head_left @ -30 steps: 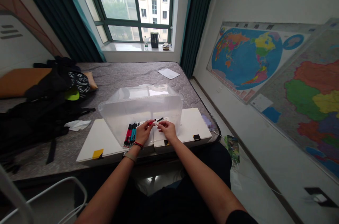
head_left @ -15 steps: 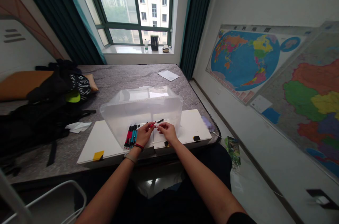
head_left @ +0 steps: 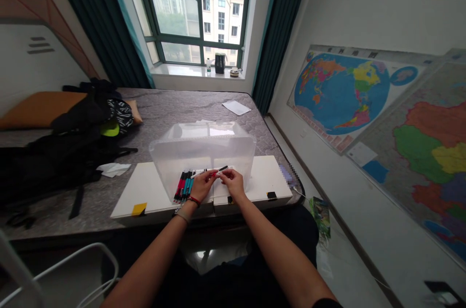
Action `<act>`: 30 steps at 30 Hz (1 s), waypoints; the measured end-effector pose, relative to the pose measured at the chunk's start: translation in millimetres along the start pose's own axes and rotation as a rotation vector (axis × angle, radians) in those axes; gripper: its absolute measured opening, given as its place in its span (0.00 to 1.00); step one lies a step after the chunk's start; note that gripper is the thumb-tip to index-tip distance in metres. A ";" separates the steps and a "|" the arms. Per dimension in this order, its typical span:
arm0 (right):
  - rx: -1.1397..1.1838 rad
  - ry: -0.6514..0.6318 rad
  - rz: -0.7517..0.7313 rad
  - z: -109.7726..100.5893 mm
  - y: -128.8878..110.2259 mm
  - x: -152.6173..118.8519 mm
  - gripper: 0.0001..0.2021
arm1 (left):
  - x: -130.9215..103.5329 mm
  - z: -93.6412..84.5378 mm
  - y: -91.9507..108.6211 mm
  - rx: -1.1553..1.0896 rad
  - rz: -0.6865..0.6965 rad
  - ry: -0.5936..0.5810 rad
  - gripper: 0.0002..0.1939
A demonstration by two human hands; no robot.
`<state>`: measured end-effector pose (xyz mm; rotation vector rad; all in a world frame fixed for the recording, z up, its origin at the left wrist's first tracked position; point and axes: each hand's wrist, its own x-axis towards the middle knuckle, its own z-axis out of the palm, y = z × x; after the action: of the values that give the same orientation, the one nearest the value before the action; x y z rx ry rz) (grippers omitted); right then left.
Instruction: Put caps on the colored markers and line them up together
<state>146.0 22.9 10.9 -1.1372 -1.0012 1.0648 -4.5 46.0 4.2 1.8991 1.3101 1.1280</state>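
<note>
Containers first: one clear plastic bin (head_left: 189,152), standing over two flat white boxes (head_left: 133,190) set side by side at the near edge of the bed (head_left: 169,104). Bin walls are translucent and hazy, so which way its opening faces is unclear. One row of pens (head_left: 184,185), red-and-black to the left, teal-and-black to the right, lies at the bin's lower left; can't tell if inside or just in front. Pens overlap, no firm count; several of each color.

Two hands, both at the bin's lower front. Left hand (head_left: 203,184): thumb and fingers pinched on a small red pen part (head_left: 214,175), right beside the pens. Right hand (head_left: 233,184): fingertips pinched together right next to it; what they grip is too small to make out. One black pen piece (head_left: 223,168) shows just above the fingertips, far end pointing up-right. Whether it's joined to the red part: can't tell, fingers cover it.

Windowsill (head_left: 182,71): one bottle (head_left: 208,67), one black container (head_left: 220,63), one round tin (head_left: 235,72); contents not visible. One black bag (head_left: 65,162) on the bed at left, cut off by the frame edge. Two wall maps, right one cropped.
</note>
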 end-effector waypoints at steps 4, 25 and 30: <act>-0.144 0.016 -0.145 2.7 -21.1 -5.6 0.12 | -1.2 -1.8 4.5 0.081 0.024 0.011 0.18; -0.432 -0.213 -0.366 3.5 -40.2 -14.3 0.15 | -4.9 -2.1 2.2 0.142 0.068 0.029 0.14; -0.320 0.026 -0.171 -2.6 -22.2 -8.3 0.13 | -4.5 -2.7 8.9 0.080 0.054 0.044 0.16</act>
<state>149.6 12.1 31.8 -1.2921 -1.2547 0.7689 -3.6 38.5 11.3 1.9888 1.3537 1.1667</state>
